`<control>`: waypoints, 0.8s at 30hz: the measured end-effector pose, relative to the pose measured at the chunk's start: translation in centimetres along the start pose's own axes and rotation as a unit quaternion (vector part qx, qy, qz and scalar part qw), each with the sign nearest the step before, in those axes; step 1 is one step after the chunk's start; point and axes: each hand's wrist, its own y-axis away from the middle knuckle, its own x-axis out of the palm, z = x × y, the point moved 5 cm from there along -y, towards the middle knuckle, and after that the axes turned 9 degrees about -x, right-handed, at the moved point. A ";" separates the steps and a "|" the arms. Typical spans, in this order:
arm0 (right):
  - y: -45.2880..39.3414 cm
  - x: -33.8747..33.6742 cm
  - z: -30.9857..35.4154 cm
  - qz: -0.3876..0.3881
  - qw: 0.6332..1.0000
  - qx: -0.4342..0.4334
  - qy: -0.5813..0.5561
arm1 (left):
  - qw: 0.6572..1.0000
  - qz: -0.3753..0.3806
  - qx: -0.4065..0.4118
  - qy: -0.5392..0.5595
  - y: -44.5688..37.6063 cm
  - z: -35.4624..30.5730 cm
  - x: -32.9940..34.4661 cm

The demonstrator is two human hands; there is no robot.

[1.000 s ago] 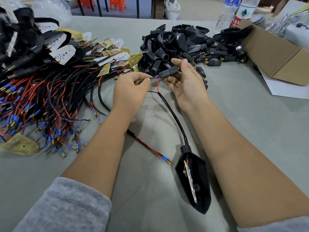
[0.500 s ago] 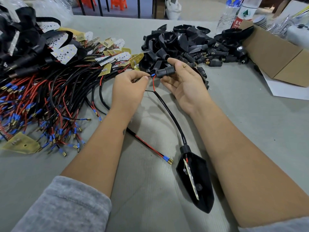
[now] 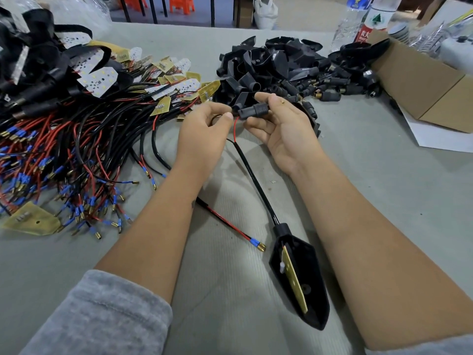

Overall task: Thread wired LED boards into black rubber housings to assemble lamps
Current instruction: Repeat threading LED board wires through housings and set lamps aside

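Note:
My right hand holds a small black ribbed connector sleeve between thumb and fingers. My left hand pinches a thin wire end right at the sleeve's left opening. A red wire and a black cable run down from the sleeve to a black pointed rubber housing lying on the table between my forearms. A yellow LED board sits inside that housing. A spare red and black lead with a blue terminal lies beside it.
A pile of wired LED boards with red and black leads fills the left side. Loose black rubber housings and sleeves are heaped behind my hands. A cardboard box and plastic bottles stand at the back right on the grey table.
The blue terminal seen at the sleeve's left end earlier is no longer visible. Both hands stayed close together, shifting slightly left with the sleeve.

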 end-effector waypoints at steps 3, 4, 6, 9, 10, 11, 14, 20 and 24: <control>-0.2 -0.1 0.0 -0.014 0.999 0.002 -0.032 | 0.999 -0.031 -0.028 0.015 -0.2 0.5 -0.4; -0.2 -0.1 0.0 -0.013 0.999 0.003 -0.038 | 0.999 -0.038 -0.025 0.013 -0.3 0.6 -0.5; -0.2 -0.1 0.0 -0.002 1.000 -0.001 -0.027 | 0.999 -0.039 -0.008 0.016 -0.4 0.5 -0.6; 0.0 0.1 0.0 0.018 1.000 -0.012 0.009 | 1.000 -0.011 0.017 0.009 -0.2 0.2 -0.2; 0.0 0.2 0.1 0.022 1.000 -0.014 0.015 | 1.000 0.000 0.021 0.005 -0.2 0.2 0.0; 0.0 0.2 0.1 0.025 0.999 -0.017 0.019 | 1.000 0.009 0.025 0.002 -0.2 0.3 0.1; -0.1 0.2 0.1 0.027 0.999 -0.023 0.020 | 0.999 0.018 0.028 -0.008 -0.2 0.3 0.3; -0.3 -0.1 0.0 0.005 1.000 -0.018 -0.023 | 0.998 0.009 -0.020 0.067 0.0 0.3 0.1; -0.2 -0.2 0.1 0.002 0.999 -0.021 -0.046 | 0.996 0.020 -0.025 0.087 0.1 0.3 0.4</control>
